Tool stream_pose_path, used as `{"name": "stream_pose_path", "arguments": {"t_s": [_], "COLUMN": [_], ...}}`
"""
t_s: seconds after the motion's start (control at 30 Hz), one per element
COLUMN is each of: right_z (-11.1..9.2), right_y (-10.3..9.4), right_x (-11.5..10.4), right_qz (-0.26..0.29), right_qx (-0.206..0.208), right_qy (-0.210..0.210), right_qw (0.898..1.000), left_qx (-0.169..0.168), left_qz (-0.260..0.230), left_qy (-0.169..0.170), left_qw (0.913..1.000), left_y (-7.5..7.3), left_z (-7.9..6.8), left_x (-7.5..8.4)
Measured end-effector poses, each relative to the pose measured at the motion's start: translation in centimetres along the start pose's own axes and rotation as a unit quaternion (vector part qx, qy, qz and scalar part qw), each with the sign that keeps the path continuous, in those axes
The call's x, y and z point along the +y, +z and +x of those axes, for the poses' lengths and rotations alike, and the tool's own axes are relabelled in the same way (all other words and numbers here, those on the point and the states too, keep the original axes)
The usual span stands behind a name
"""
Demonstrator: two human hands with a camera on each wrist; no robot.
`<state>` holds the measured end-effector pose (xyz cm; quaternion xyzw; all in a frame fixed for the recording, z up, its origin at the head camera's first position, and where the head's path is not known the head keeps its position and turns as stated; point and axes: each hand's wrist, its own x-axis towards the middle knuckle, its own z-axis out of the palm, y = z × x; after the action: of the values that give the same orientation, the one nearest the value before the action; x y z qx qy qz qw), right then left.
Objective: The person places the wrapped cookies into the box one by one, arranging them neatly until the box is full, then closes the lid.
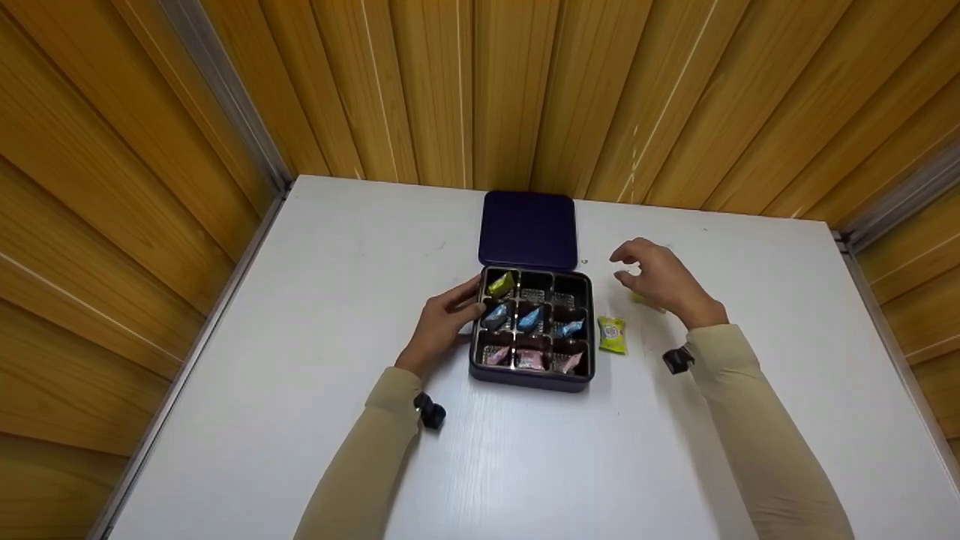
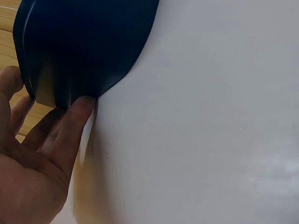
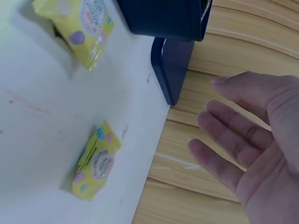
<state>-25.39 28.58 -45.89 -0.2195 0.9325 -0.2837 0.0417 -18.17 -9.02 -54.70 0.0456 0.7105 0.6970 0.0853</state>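
Wooden plank walls [image 1: 510,90] stand at the back and at both sides of a white worktop [image 1: 262,412], and a grey metal post [image 1: 225,90] rises at its far left corner. Two forearms in khaki sleeves [image 1: 765,435] reach in over the worktop from the near edge of the head view. Between them sits the dark blue nine-compartment box [image 1: 529,380], open side up, with its compartments in three rows of three. Its dark blue lid [image 1: 528,231] lies just behind the far edge; whether the two are joined there I cannot tell. The left hand [image 1: 442,322] grips the box's left side, thumb at the rim and fingers along the outer wall. The right hand [image 1: 664,277] is released, fingers loosely bent and holding nothing, in the air to the right of the box. A small black device [image 1: 679,360] is worn at each wrist. Smallest are the wrapped candies. One yellow candy [image 1: 612,334] lies on the worktop just beside the box's right wall; another yellow candy [image 3: 97,161] lies farther back, partly hidden under the right hand in the head view. Inside the box, a yellow-green candy [image 1: 501,284] occupies the far left compartment, three blue candies [image 1: 531,319] fill the middle row one apiece, and three pink candies [image 1: 530,360] the near row.
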Motion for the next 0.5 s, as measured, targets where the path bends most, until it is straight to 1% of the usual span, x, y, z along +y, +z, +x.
{"name": "stream_pose_path", "arguments": {"t_s": [0.1, 0.33, 0.43, 0.5], "right_z": [-0.3, -0.8, -1.1, -1.4], "right_y": [0.0, -0.2, -0.2, -0.2], "right_x": [0.7, 2.0, 2.5, 2.7], "right_qz": [-0.004, -0.017, -0.019, -0.021], "right_qx": [-0.007, -0.036, -0.042, -0.040], "right_qy": [0.019, 0.069, 0.078, 0.074], "right_qw": [1.000, 0.997, 0.996, 0.996], "left_qx": [0.002, 0.002, 0.001, -0.002], "left_qz": [-0.002, -0.014, -0.018, -0.023], "left_qy": [-0.001, -0.004, -0.004, -0.006], "left_qw": [1.0000, 0.9999, 0.9998, 0.9997], "left_y": [0.0, 0.0, 0.0, 0.0], "left_z": [0.0, 0.1, 0.1, 0.0], "left_x": [0.0, -0.1, -0.2, -0.2]}}
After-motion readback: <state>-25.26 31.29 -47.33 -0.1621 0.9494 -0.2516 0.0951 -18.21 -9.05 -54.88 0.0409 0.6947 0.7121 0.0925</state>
